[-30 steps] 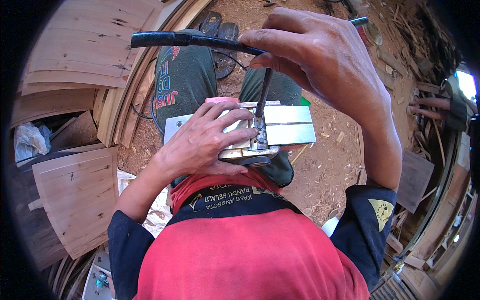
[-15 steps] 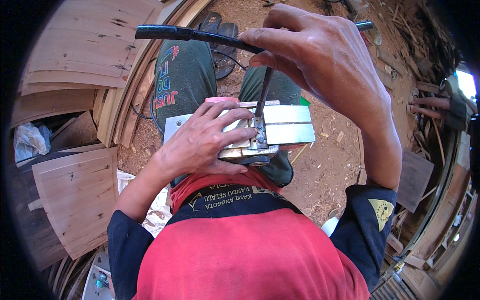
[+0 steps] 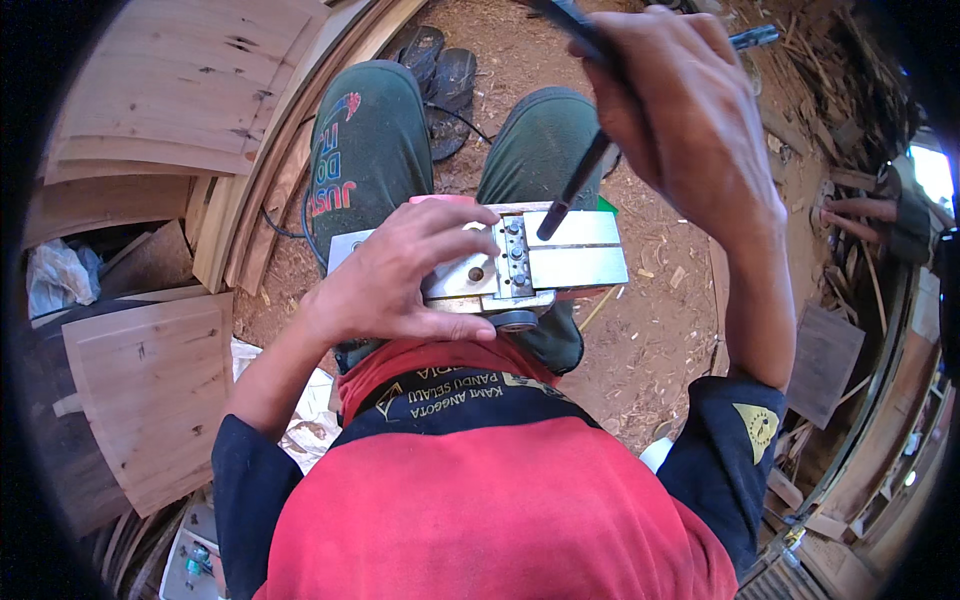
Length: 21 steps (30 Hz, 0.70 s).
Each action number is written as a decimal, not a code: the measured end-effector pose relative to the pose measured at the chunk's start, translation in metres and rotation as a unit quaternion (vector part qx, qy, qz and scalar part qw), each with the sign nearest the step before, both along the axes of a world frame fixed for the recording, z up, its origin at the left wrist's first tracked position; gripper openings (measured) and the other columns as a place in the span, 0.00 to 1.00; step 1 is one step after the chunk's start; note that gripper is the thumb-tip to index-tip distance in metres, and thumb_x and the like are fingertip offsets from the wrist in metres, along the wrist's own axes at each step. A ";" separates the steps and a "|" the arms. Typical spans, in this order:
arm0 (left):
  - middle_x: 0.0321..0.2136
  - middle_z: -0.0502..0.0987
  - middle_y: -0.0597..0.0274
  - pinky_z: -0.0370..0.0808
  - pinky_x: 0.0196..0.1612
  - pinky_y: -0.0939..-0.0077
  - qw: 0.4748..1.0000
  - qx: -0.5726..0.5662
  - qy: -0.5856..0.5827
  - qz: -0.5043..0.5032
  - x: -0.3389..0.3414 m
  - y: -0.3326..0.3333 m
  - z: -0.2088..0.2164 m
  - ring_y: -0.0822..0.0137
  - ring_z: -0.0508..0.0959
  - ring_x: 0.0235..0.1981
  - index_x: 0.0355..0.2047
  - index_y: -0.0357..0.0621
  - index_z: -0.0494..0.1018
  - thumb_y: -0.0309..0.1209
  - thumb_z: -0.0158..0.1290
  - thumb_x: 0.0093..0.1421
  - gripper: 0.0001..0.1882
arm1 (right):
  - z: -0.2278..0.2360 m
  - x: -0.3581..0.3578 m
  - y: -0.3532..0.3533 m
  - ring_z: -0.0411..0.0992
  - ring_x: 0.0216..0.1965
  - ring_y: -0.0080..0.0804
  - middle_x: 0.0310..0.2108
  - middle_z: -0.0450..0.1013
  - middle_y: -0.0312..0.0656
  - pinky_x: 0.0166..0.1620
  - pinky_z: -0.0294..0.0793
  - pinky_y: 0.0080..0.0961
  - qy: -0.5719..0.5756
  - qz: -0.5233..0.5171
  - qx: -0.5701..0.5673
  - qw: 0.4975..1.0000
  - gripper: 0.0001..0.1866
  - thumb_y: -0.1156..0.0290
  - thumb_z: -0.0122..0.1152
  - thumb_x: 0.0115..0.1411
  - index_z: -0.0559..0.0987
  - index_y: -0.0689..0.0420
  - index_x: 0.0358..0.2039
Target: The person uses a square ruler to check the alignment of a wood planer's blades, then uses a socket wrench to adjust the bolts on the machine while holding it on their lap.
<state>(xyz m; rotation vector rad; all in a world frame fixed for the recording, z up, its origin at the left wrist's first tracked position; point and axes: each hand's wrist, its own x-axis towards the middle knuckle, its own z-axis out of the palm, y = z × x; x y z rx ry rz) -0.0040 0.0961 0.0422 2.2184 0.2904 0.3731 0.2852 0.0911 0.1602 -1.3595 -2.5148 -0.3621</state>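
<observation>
An electric hand planer (image 3: 575,265) lies upside down across my lap, its metal sole facing up. My left hand (image 3: 405,270) holds it down from the left, thumb along the near side and fingers over the sole. Beside those fingertips, a row of bolts (image 3: 517,253) shows on the cutter block. My right hand (image 3: 680,120) grips the crossbar of a black T-handle wrench (image 3: 578,185), raised above the planer. The wrench's tip is over the right-hand sole plate, to the right of the bolts, and looks apart from them. The crossbar's left end is blurred.
Wooden panels (image 3: 150,390) and long boards (image 3: 285,180) stand at the left. A cable (image 3: 455,115) runs past sandals (image 3: 450,90) on the shaving-strewn floor (image 3: 650,340). Scrap wood (image 3: 820,100) is piled at the far right, where another person's legs (image 3: 860,212) show.
My right hand has lifted the T-handle wrench off the bolts and moved it up and right. The left hand stays on the planer, its fingers slightly more raised and bent.
</observation>
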 end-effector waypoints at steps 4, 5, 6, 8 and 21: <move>0.59 0.75 0.48 0.66 0.68 0.49 0.999 -0.007 0.013 0.037 0.007 -0.005 0.007 0.46 0.72 0.64 0.60 0.43 0.72 0.60 0.74 0.46 0.49 | 0.001 -0.014 -0.009 0.75 0.35 0.44 0.37 0.78 0.42 0.43 0.71 0.39 0.096 0.069 0.039 0.992 0.18 0.76 0.70 0.58 0.78 0.58 0.49; 0.59 0.75 0.48 0.66 0.68 0.50 0.998 0.017 0.026 0.049 0.009 -0.006 0.011 0.45 0.73 0.64 0.63 0.43 0.71 0.60 0.75 0.45 0.51 | -0.003 -0.017 -0.010 0.74 0.33 0.43 0.35 0.78 0.41 0.42 0.70 0.39 0.110 0.097 0.029 0.989 0.21 0.76 0.71 0.55 0.77 0.57 0.49; 0.64 0.71 0.46 0.62 0.71 0.49 0.996 0.002 0.073 0.048 0.010 -0.008 0.008 0.44 0.68 0.68 0.66 0.40 0.68 0.64 0.73 0.43 0.57 | -0.006 -0.019 -0.012 0.72 0.31 0.42 0.34 0.78 0.39 0.41 0.70 0.39 0.121 0.125 0.019 0.985 0.23 0.76 0.72 0.52 0.76 0.57 0.50; 0.63 0.71 0.45 0.62 0.71 0.48 0.996 -0.023 0.070 0.053 0.014 -0.010 0.007 0.44 0.68 0.68 0.66 0.39 0.68 0.64 0.73 0.43 0.58 | -0.013 -0.023 -0.016 0.72 0.31 0.42 0.33 0.78 0.39 0.42 0.70 0.39 0.124 0.140 0.002 0.982 0.25 0.75 0.73 0.50 0.76 0.56 0.50; 0.63 0.72 0.40 0.69 0.68 0.52 0.994 0.000 0.103 0.046 0.011 -0.011 0.008 0.39 0.73 0.64 0.69 0.38 0.65 0.63 0.73 0.45 0.60 | -0.022 -0.026 -0.019 0.74 0.34 0.34 0.30 0.73 0.33 0.49 0.70 0.39 0.134 0.187 -0.009 0.973 0.22 0.65 0.70 0.54 0.75 0.51 0.49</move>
